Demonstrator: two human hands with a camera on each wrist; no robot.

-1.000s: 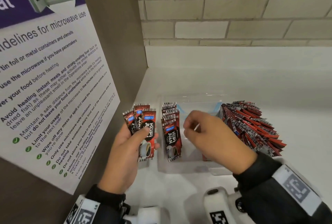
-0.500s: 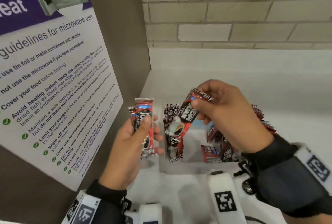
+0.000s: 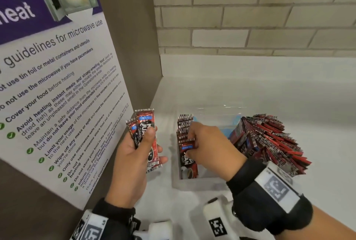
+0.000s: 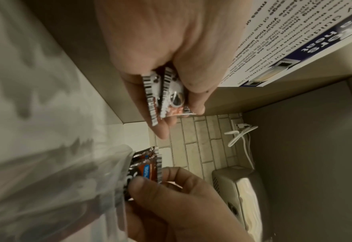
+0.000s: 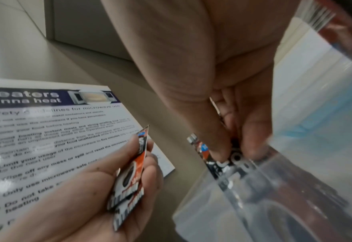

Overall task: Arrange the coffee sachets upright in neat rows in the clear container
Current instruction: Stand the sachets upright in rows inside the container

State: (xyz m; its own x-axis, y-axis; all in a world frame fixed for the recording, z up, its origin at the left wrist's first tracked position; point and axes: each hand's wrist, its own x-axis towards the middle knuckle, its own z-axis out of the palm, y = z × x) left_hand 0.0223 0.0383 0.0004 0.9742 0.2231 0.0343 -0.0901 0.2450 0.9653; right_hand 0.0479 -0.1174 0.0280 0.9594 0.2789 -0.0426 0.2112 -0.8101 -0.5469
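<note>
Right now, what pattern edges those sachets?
Black-and-white barcode-like stripes on the red coffee sachets, clearest in head view.

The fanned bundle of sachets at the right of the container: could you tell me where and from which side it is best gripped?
Probably from above, across the flat faces. The fanned bundle leans right, its crimped top edges splayed past the clear container, so they are the free part; its lower ends are hidden behind the right hand.

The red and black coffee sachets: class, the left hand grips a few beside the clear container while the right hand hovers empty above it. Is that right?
Not quite. The right hand is not empty: the head view shows it pinching a red and black coffee sachet at the front of the row in the clear plastic container. The left hand does grip a few red and black sachets beside it.
</note>
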